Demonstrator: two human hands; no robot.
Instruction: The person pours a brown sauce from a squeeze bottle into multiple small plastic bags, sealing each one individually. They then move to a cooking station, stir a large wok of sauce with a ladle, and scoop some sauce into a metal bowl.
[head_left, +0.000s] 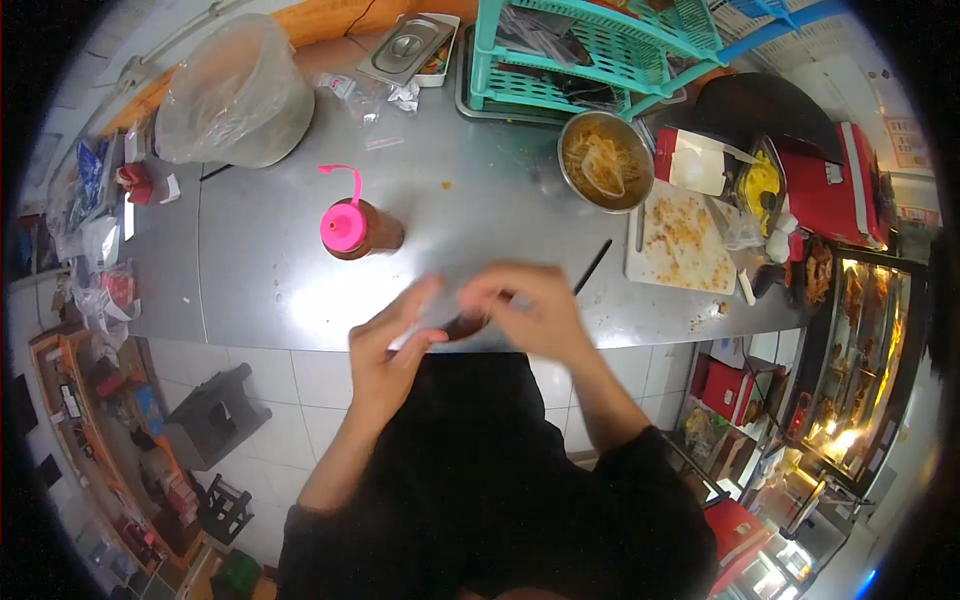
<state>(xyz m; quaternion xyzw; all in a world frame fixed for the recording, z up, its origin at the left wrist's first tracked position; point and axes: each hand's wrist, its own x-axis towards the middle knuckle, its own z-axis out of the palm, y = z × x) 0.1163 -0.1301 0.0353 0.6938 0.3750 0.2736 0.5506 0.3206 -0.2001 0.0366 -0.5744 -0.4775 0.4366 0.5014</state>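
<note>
Both hands are blurred over the table's front edge. My right hand (536, 307) has its fingers bent around one end of a small dark-brown item (466, 327), perhaps a little bag of sauce; its exact kind is unclear. On the other side, my left hand (386, 341) has thumb and fingers spread apart, the thumb tip at the item's edge. Beyond them, to the left, stands a squeeze bottle (382, 232) of brown sauce. Its pink cap (343, 227) has the tethered tip cover (356, 184) flipped off the nozzle.
On the steel table (247, 225) are a bag-lined tub (232, 97), a turquoise rack (555, 82), a steel bowl (570, 161) with a small bag inside, a crumb-strewn cutting board (682, 240) and a black stick-like object (593, 266). A lit glass display case (855, 360) stands right.
</note>
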